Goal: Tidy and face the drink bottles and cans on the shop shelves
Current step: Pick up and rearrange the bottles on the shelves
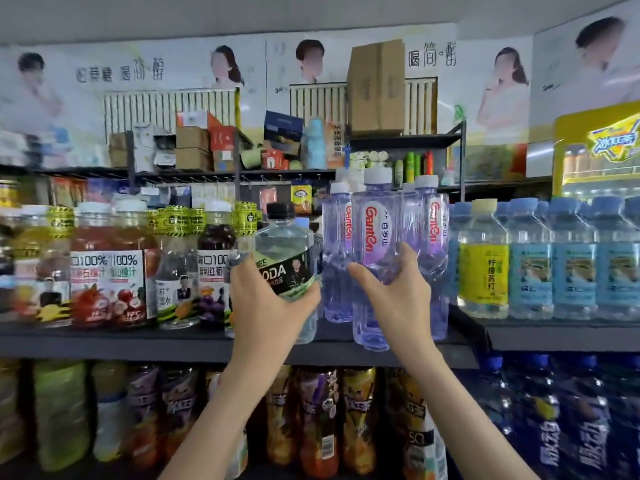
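Shop aisle: dark shelf [104, 337] packed with drinks, posters [138, 74] on the wall above. Left hand [266, 299] grips a black-capped soda bottle [284, 244] at the shelf front; right hand [398, 292] wraps an upright Ganten water bottle [375, 230] just beside it.

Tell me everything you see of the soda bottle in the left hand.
The soda bottle is clear plastic with squarish shoulders, a black cap and a black label with white letters and green trim. Its contents look pale and clear. It is held about upright at the front edge of the shelf, label towards the camera. The left hand grips its lower half, covering part of the label. A Ganten bottle is just to its right.
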